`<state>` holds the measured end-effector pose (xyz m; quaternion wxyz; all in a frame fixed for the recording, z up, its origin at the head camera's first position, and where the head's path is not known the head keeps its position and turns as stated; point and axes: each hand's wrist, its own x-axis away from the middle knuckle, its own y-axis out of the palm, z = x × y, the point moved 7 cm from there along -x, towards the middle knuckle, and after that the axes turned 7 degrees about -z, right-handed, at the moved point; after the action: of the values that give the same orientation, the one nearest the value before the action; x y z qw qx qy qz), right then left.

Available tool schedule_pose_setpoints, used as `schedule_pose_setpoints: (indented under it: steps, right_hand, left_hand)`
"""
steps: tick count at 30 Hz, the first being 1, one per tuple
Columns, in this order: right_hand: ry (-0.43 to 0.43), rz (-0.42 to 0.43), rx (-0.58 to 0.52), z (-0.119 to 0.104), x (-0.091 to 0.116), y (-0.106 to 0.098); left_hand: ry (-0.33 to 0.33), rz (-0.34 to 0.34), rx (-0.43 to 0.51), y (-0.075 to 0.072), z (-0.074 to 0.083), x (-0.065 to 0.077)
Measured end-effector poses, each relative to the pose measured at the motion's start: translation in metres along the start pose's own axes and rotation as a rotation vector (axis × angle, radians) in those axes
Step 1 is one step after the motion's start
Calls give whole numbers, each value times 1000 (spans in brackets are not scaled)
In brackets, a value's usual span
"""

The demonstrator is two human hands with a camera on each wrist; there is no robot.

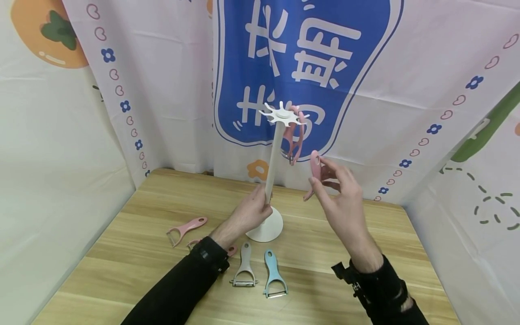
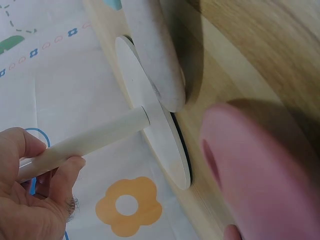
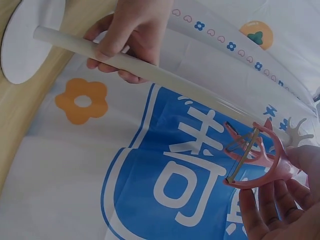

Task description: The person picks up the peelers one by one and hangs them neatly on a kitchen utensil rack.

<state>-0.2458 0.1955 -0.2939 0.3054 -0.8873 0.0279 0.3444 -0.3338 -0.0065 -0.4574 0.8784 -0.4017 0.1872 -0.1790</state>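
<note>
My left hand grips the lower pole of a white stand with a round base and a star-like ring of hooks on top. From the right-side hooks hang pink peelers, blades downward. Just right of them, my right hand pinches another pink peeler by its handle, the holed end up. In the right wrist view its U-shaped head and metal blade show, overlapping a hung peeler. The left wrist view shows my left thumb and fingers around the pole.
On the wooden table lie a pink peeler, a second pink peeler partly covered by my left forearm, a grey peeler and a blue peeler. A printed curtain stands behind the table.
</note>
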Motion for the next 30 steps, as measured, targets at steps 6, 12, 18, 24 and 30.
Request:
schedule_pose_setpoints:
  steps: [6, 12, 18, 24, 30]
  right_hand:
    - [-19, 32, -2, -8, -8, -4]
    - [-23, 47, -6, -11, -15, -7]
    - [-38, 62, -10, -17, -22, -9]
    - [-31, 66, -18, -24, -29, -7]
    - [-33, 66, -28, -28, -36, -8]
  left_hand:
    - [-2, 0, -4, 1, -1, -1]
    - [-1, 2, 1, 1, -2, -1]
    - [-10, -5, 3, 1, -2, -1]
    - [-5, -5, 5, 1, -2, -1]
    - [3, 0, 1, 1, -1, -2]
